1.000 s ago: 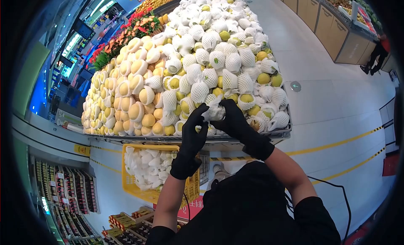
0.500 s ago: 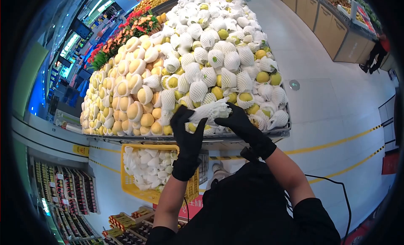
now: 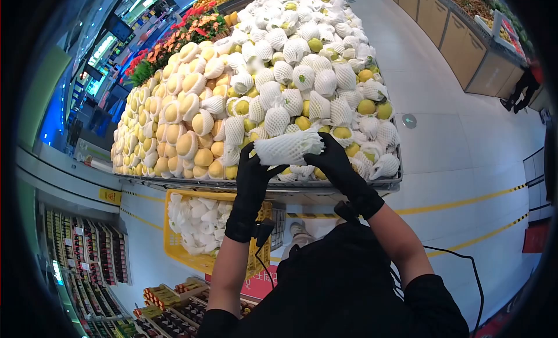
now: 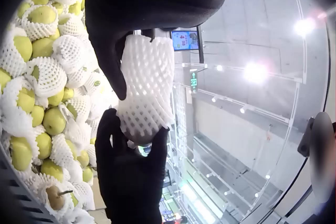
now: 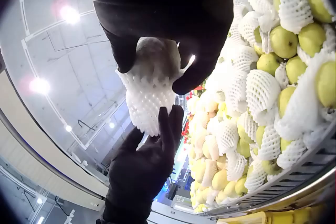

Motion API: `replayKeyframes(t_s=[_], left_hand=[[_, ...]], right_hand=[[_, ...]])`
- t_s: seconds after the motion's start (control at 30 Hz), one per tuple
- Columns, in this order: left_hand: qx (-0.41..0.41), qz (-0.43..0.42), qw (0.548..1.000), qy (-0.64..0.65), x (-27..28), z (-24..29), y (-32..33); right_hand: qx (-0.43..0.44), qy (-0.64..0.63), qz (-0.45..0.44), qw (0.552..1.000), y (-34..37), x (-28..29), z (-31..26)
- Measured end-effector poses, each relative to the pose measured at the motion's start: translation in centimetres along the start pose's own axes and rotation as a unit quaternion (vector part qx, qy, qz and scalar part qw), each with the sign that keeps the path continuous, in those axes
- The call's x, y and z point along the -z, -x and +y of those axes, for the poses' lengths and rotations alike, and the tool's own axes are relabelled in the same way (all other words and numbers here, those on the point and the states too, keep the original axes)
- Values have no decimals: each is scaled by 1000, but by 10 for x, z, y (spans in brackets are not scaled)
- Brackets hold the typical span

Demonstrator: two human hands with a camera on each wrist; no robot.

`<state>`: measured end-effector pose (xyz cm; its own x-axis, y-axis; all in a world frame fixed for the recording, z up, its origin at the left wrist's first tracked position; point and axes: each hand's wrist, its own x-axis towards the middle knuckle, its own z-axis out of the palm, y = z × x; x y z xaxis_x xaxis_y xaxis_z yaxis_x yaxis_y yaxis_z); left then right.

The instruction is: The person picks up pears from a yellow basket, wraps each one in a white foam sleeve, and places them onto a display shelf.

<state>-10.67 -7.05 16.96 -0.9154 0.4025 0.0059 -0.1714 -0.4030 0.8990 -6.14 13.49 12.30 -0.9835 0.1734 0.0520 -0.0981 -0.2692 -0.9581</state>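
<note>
Between both black-gloved hands, above the near edge of the fruit pile, a white foam fruit net [image 3: 289,148] is stretched out lengthwise. My left hand [image 3: 251,178] holds its left end, thumb below and fingers behind. At the other end my right hand [image 3: 340,166] grips the net with thumb and fingers. In the right wrist view a rounded fruit [image 5: 157,55] shows through the net within the right hand's grip; most of it is covered. Green-yellow pears [image 4: 54,120], many in similar nets, lie just beyond the hands.
Peach-coloured fruit [image 3: 187,145] in foam collars fills the display's left side. A yellow crate [image 3: 174,245] with loose white nets stands below the display's front rail [image 3: 325,190]. Flowers [image 3: 189,36] line the far left. A cable [image 3: 474,268] hangs at the right.
The net was bunched up between the hands; it is now drawn out long and level. My left hand has moved left, away from the right one.
</note>
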Motion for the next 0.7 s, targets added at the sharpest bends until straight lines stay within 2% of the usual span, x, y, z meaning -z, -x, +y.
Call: replayKeyframes(t_s=[0.1, 0.17, 0.2, 0.27, 0.3, 0.37, 0.43, 0.57, 0.7], left_hand=[[-48, -119, 972, -197, -9, 14, 8], [-40, -172, 915, -363, -11, 23, 9], [-31, -194, 904, -379, -1, 21, 6], [35, -166, 950, -264, 9, 12, 5], [68, -150, 965, -204, 8, 12, 4], [63, -144, 964, -216, -1, 14, 3], [83, -129, 970, -186, -7, 14, 3], [56, -153, 957, -240, 0, 0, -2], [26, -171, 933, -316, -8, -4, -4]], right_hand=[[-23, 50, -32, 998, 5, 3, -13], [-19, 97, -61, 993, 7, 4, -16], [-30, 100, -79, 991, 8, 4, -20], [-53, 107, -117, 986, 10, 4, -26], [-67, 62, -118, 989, 9, 6, -24], [-93, -30, -117, 988, 6, 14, -13], [-83, -48, -91, 991, 5, 18, -3], [-66, -21, -43, 997, 1, 23, 12], [-30, 36, -11, 999, 8, 17, 4]])
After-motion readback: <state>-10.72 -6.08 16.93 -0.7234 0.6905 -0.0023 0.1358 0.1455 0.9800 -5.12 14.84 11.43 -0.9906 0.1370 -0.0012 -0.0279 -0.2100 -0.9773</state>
